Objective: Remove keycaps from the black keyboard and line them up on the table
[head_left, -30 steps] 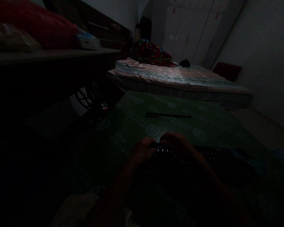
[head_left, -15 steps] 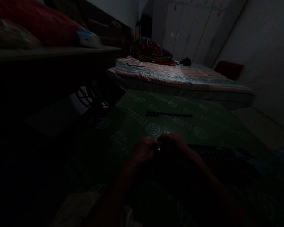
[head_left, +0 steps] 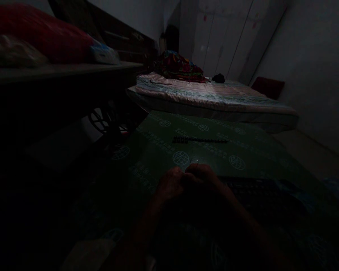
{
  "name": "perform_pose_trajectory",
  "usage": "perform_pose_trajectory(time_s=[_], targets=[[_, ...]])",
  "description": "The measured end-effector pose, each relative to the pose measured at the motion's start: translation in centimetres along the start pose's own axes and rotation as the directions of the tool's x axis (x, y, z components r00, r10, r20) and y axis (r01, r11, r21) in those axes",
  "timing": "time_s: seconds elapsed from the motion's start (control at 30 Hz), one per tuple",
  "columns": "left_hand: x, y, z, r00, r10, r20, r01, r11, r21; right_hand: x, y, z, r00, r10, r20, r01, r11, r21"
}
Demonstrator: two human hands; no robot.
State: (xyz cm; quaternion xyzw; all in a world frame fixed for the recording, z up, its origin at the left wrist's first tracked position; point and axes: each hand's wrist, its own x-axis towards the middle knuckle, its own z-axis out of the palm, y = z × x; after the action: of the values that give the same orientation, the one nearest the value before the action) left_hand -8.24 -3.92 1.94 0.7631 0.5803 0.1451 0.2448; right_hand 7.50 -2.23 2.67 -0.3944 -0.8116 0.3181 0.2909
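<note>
Left hand [head_left: 171, 182] and right hand [head_left: 202, 178] meet over green bench [head_left: 155, 160]. Right fingers curled round a wire loop [head_left: 194, 162] — it juts beyond the knuckles, pointing away from the person. Left grip too dark to tell; pairing probably steadies something. Small dark pieces [head_left: 181, 140] beyond, rowed left-right — likely for order. Keyboard [head_left: 251, 188] rightward.

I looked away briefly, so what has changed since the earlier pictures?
The left hand and right hand have drawn closer together, hiding the bright glints between them; a thin wire shows more clearly beyond the right hand. Any new grip is too dark to tell. The dark pieces and keyboard stayed put.
</note>
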Motion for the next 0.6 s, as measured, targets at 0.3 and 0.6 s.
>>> perform_pose_trajectory(time_s=[0.3, 0.6], targets=[[0.1, 0.3, 0.1, 0.998, -0.018, -0.053, 0.011, 0.992, -0.129, 0.3, 0.6, 1.7, 0.974, 0.146, -0.173, -0.111, 0.974, 0.195], [0.4, 0.1, 0.4, 0.998, -0.041, -0.046, 0.033, 0.985, -0.17, 0.3, 0.8, 2.5, 0.915, 0.37, -0.159, -0.235, 0.811, 0.535]])
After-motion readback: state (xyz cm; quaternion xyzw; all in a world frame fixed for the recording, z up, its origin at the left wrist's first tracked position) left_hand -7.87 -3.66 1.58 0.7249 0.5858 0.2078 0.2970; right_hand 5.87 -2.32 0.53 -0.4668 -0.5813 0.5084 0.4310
